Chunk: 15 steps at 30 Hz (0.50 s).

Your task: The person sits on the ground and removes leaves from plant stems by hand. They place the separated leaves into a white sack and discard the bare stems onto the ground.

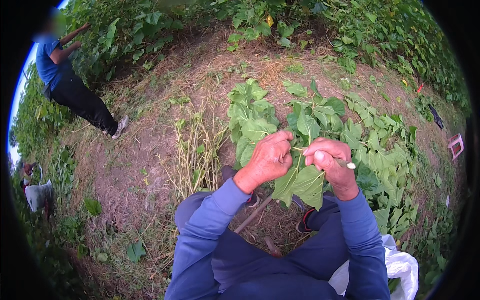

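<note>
My right hand [332, 161] grips a green leafy branch [344, 163], its pale cut end pointing right and toward me. Broad lobed leaves [308, 185] hang from the branch beneath both hands. With curled fingers, my left hand [270, 155] pinches a thin leaf stalk [297, 149] close to my right fingertips. Just beyond my left hand lies a heap of picked leaves [251, 116], partly hidden by it. To the right spreads a pile of leafy branches [386, 150]. Bare stripped stems [198, 153] lie bundled left of my knees.
A wooden stick [253, 215] lies between my feet. Beside my right hip is a white plastic sack [401, 262]. Another person [71, 75] stands at the far left by tall leafy plants [131, 37]. A pink-and-white object [455, 146] rests at far right.
</note>
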Each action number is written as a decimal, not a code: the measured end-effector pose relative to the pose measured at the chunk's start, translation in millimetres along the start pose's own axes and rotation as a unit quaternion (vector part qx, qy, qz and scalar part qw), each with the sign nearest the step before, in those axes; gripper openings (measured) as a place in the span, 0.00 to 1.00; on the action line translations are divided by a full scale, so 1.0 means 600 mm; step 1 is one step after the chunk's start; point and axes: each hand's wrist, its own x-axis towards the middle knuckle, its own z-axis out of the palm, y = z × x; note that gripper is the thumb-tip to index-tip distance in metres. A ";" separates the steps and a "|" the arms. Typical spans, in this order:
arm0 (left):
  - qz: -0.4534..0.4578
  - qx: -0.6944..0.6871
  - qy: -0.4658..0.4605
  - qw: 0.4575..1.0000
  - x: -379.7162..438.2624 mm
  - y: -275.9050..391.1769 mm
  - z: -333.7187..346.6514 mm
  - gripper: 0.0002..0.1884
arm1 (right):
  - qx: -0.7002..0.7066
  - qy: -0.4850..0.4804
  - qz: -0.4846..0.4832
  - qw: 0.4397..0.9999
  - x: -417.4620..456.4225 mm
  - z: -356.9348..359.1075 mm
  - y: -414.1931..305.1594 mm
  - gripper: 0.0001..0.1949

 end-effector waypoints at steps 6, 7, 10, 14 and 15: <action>-0.023 -0.026 0.024 0.999 -0.003 0.002 0.002 0.06 | 0.001 0.017 -0.008 1.000 -0.001 -0.008 0.003 0.15; -0.022 -0.028 0.024 0.999 -0.003 0.002 0.001 0.07 | -0.001 0.018 -0.010 1.000 -0.001 -0.009 0.004 0.15; -0.024 -0.018 0.031 0.999 0.001 0.011 -0.001 0.09 | 0.003 0.017 -0.012 1.000 -0.001 -0.010 0.003 0.15; -0.028 -0.019 0.007 0.999 -0.003 0.006 0.001 0.15 | 0.003 0.012 -0.011 1.000 -0.001 -0.012 0.002 0.15; -0.040 -0.024 -0.002 0.999 -0.004 0.008 0.002 0.15 | 0.004 0.013 -0.011 1.000 -0.001 -0.014 0.003 0.16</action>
